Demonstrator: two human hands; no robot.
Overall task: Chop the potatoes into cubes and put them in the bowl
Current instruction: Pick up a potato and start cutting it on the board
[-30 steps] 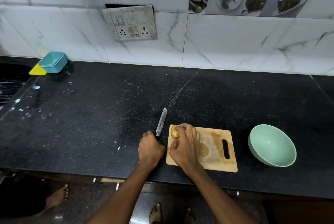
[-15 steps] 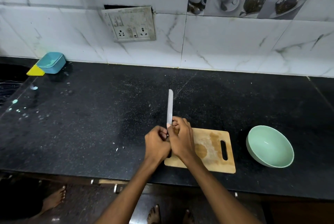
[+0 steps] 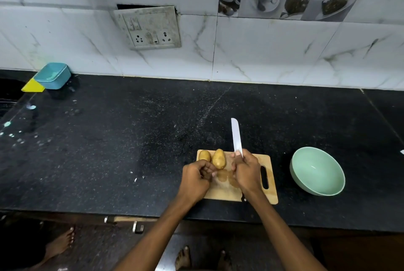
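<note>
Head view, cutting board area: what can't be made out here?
- Knife handle: covered by the right hand; only its butt end shows below the wrist.
- Left potato: lower end behind the left hand, so contact is unclear.
- Left hand fingers: curled inward; whether they hold anything is hidden.
- Cutting board centre: covered by both hands.
- Blue container: contents too small to tell.

A home kitchen: black stone worktop (image 3: 131,139), marble-look wall tiles (image 3: 273,52), wall socket (image 3: 150,28), chopping board (image 3: 270,192).
</note>
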